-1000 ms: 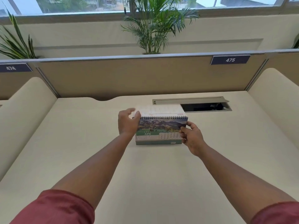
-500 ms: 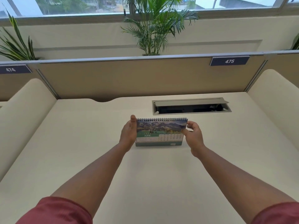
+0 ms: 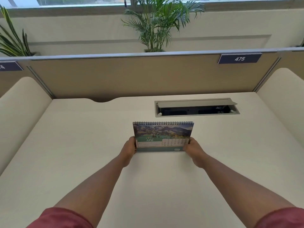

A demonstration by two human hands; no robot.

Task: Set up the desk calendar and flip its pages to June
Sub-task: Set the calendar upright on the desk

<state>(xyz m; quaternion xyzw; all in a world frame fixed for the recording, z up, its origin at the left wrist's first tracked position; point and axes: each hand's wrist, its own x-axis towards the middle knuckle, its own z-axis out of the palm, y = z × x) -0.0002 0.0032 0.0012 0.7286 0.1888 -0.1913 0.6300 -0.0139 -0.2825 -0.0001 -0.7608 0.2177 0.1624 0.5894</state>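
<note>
The spiral-bound desk calendar [image 3: 162,134] stands upright on the cream desk [image 3: 82,153], facing me. Its front page shows a mountain photo over a green band that reads JUNE, with a date grid on the right. My left hand [image 3: 129,149] grips the calendar's lower left edge. My right hand [image 3: 192,149] grips its lower right edge. Both sets of fingers wrap behind the stand and are hidden.
An open cable tray [image 3: 196,108] with a raised grey lid is set into the desk just behind the calendar. A tan partition [image 3: 139,76] with a label reading 475 [image 3: 239,58] closes the back. Rounded cream dividers flank both sides. Potted palms [image 3: 158,25] stand beyond.
A page that was lifted over the spiral has gone down behind the calendar. Both hands slid from the upper sides to the lower corners.
</note>
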